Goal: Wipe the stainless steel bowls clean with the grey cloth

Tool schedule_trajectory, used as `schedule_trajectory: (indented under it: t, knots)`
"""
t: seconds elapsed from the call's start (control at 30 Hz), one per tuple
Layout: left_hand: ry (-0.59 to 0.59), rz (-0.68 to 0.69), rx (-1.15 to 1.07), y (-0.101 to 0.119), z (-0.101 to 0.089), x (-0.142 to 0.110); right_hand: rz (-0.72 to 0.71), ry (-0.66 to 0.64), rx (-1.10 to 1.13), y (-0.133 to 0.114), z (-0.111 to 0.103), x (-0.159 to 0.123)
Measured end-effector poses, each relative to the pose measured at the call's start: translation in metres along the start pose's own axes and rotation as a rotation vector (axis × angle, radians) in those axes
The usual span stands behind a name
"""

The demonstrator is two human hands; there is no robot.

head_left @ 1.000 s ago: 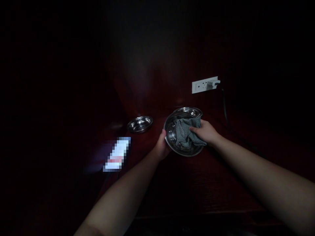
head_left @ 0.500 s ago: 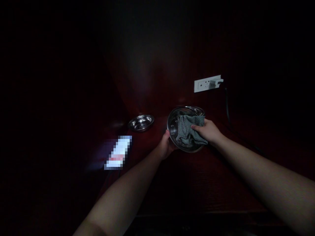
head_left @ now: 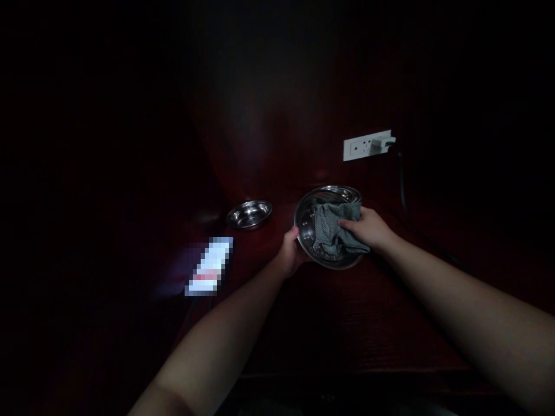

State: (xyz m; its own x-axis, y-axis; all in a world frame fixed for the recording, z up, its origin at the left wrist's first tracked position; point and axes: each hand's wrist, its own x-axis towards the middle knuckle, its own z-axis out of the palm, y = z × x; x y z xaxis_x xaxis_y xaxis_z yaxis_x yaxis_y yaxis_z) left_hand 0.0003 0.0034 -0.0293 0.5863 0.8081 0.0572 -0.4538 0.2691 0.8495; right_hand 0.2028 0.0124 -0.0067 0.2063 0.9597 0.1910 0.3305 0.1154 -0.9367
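A dark red, wood-grained worktop point(head_left: 347, 329) spreads from its front edge toward two dishes. Over it, the left hand point(head_left: 289, 254) clamps its fingers on a shiny, round metal bowl point(head_left: 306, 226), tilted; the right hand's point(head_left: 372, 228) fingers grip a crumpled grey-green textured cloth point(head_left: 332, 228) inside. A shallow silver metal dish point(head_left: 249, 216) sits leftward — apart; another metal dish point(head_left: 347, 189) shows partly behind.

Most fingers of the left hand point(head_left: 289, 254) are hidden behind the held bowl point(head_left: 307, 225), and those of the right hand point(head_left: 372, 230) by the cloth point(head_left: 333, 226), which also covers part of the bowl's inside. The rear bowl point(head_left: 349, 192) is largely blocked from view. Coarse blocks blur the bright screen point(head_left: 210, 267). The cord point(head_left: 402, 185) fades into darkness; the left forearm point(head_left: 217, 341) is cut off by the bottom edge.
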Motion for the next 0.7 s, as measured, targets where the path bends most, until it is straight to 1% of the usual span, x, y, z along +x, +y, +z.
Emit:
schedule_trajectory:
  t: [0.17, 0.27, 0.33, 0.4, 0.5, 0.63, 0.7]
  knots:
    - [-0.020, 0.011, -0.009, -0.002, -0.003, 0.000, 0.043, -0.035, 0.024, -0.002, -0.001, 0.000]
    - [-0.026, -0.002, 0.025, -0.003, -0.003, 0.000, 0.106, -0.041, 0.096, -0.003, -0.001, -0.002]
    - [-0.024, 0.003, 0.068, -0.004, -0.003, -0.001, 0.124, -0.036, 0.157, -0.004, 0.000, -0.003]
    - [-0.015, 0.034, 0.102, -0.005, -0.001, -0.003, 0.114, -0.012, 0.190, -0.004, 0.002, -0.003]
    - [-0.015, 0.108, 0.119, -0.005, 0.003, -0.007, 0.086, 0.055, 0.173, -0.003, 0.003, -0.002]
    - [-0.083, 0.178, 0.198, -0.001, 0.011, -0.013, 0.064, 0.085, 0.130, 0.002, 0.002, 0.001]
    - [-0.102, 0.183, 0.261, 0.002, 0.015, -0.014, 0.049, 0.075, 0.085, 0.004, 0.001, 0.003]
